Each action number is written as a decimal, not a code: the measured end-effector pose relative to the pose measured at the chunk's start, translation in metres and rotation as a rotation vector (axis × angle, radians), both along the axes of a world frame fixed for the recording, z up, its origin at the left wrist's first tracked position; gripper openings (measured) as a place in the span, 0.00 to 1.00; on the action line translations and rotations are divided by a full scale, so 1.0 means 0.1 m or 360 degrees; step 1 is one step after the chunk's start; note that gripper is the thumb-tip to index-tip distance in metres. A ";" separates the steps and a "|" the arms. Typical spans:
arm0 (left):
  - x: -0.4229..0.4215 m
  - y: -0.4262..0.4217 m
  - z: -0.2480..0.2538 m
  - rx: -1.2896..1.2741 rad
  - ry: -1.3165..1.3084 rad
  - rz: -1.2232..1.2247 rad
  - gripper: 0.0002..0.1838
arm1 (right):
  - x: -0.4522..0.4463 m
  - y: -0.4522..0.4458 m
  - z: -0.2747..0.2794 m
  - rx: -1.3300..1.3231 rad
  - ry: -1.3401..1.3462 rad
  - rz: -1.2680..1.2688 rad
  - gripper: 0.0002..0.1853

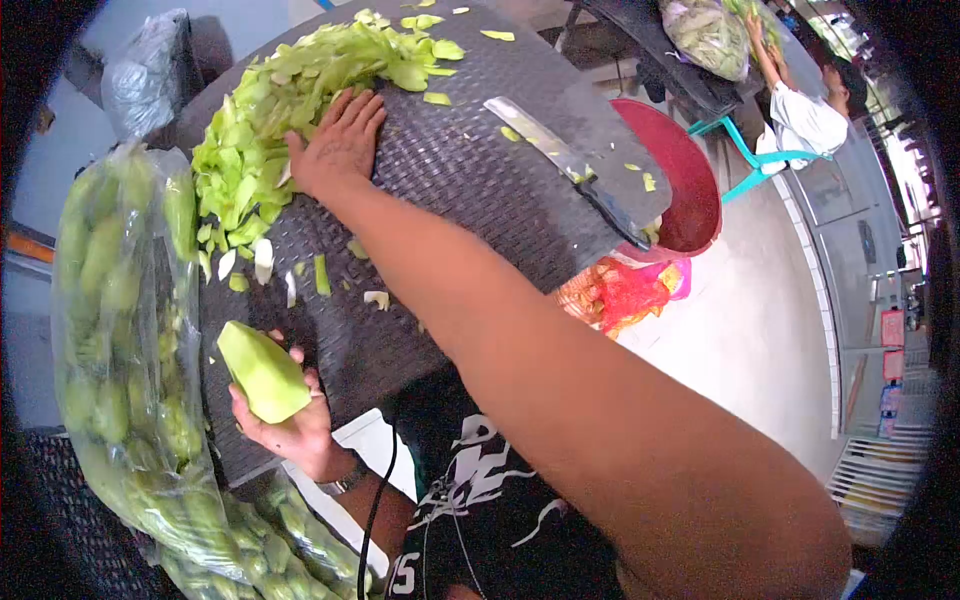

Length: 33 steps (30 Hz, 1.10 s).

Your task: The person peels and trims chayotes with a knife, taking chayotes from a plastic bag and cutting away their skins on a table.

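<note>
My left hand, with a watch at the wrist, is closed around a peeled pale green vegetable with flat cut faces; its exact kind I cannot make out. My right hand lies flat, fingers stretched out, against the edge of a heap of thin green slices on the dark woven tabletop. A kitchen knife with a black handle rests on the table's right part, well apart from both hands. Small peel scraps are scattered between my hands.
Clear plastic bags of whole green vegetables stand along the table's left edge. A red basin sits below the right edge, with a red net bag near it. Another person is at a second table, upper right.
</note>
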<state>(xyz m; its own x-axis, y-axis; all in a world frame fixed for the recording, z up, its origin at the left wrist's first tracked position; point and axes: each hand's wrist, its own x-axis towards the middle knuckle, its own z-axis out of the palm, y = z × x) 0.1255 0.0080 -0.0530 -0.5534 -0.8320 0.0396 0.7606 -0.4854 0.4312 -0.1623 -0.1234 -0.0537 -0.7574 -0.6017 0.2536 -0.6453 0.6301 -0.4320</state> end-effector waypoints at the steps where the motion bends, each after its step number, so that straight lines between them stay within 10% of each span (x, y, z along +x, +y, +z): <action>1: 0.01 0.00 0.03 0.0009 -0.0045 0.0053 0.37 | 0.02 0.00 -0.03 -0.0001 -0.0004 0.0000 0.53; 19: -0.41 -0.41 0.53 -0.0110 -0.0804 0.0054 0.27 | -0.17 -0.25 -0.25 -0.0166 0.0249 0.0042 0.59; 33: -2.34 -0.03 1.34 -0.0713 -0.0588 -0.0613 0.17 | -1.20 1.07 0.05 -0.0751 -0.0839 0.0675 0.45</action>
